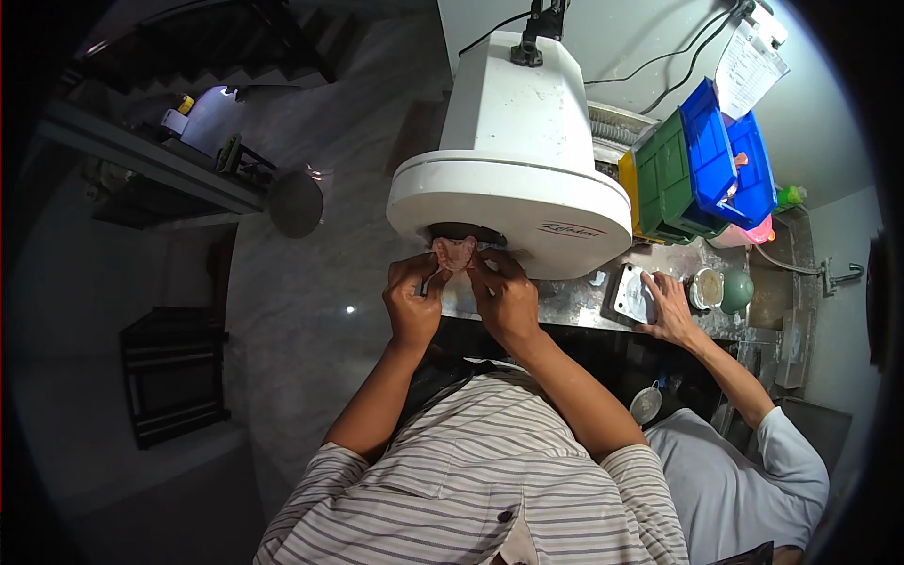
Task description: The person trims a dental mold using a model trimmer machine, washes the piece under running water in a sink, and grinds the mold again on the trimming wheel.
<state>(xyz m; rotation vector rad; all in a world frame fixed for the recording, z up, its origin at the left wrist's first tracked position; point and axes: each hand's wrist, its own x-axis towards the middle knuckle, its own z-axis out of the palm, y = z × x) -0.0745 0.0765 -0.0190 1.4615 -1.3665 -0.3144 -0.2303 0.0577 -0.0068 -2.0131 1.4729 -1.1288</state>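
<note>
A pinkish, horseshoe-shaped dental cast (455, 253) is held up between my two hands, in front of the dark opening (468, 232) under the rim of a white machine (513, 202). My left hand (414, 294) pinches the cast's left side between thumb and fingers. On its right side, my right hand (505, 294) grips it the same way. Both hands are closed on the cast, and their fingertips are partly hidden behind it.
To the right, a co-worker's hand (670, 309) rests on a white block-like piece (629, 294) on the metal counter. A round pot (706, 288) and a green bowl (737, 291) stand beside it. Blue bins (702, 141) and a green bin (666, 179) stand behind.
</note>
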